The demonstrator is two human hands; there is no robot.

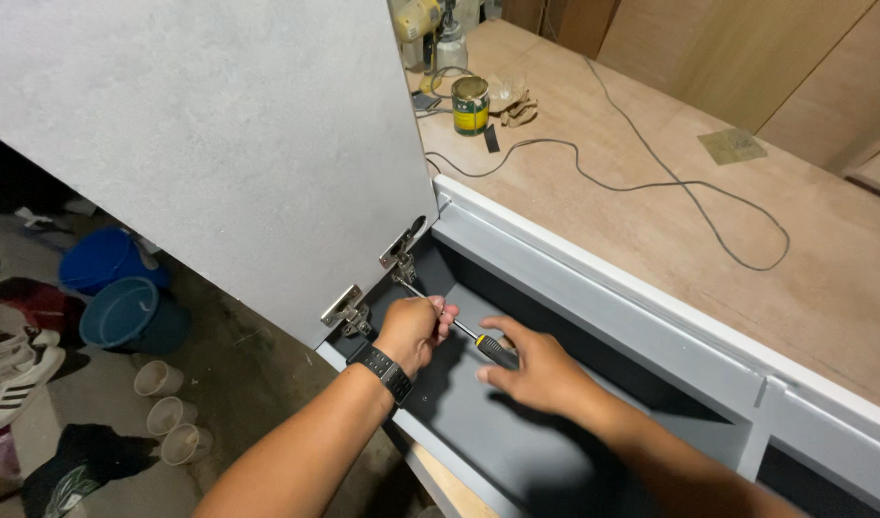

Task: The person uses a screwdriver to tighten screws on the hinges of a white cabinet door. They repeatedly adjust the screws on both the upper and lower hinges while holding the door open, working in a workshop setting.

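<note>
A grey cabinet door (210,134) stands open, joined to a grey cabinet frame (594,278) by two metal hinges: an upper hinge (402,249) and a lower hinge (347,309). My right hand (531,369) grips the black and yellow handle of a screwdriver (478,341). Its thin shaft runs up-left to the upper hinge. My left hand (413,331), with a black watch on the wrist, pinches the shaft near the tip. The tip itself is hidden behind the hinge.
A plywood top (709,240) carries a long grey cable (651,173), a tin can (471,105), a glove and tools at the back. On the floor at left lie blue buckets (123,307), several plastic cups (171,417), shoes and cloths.
</note>
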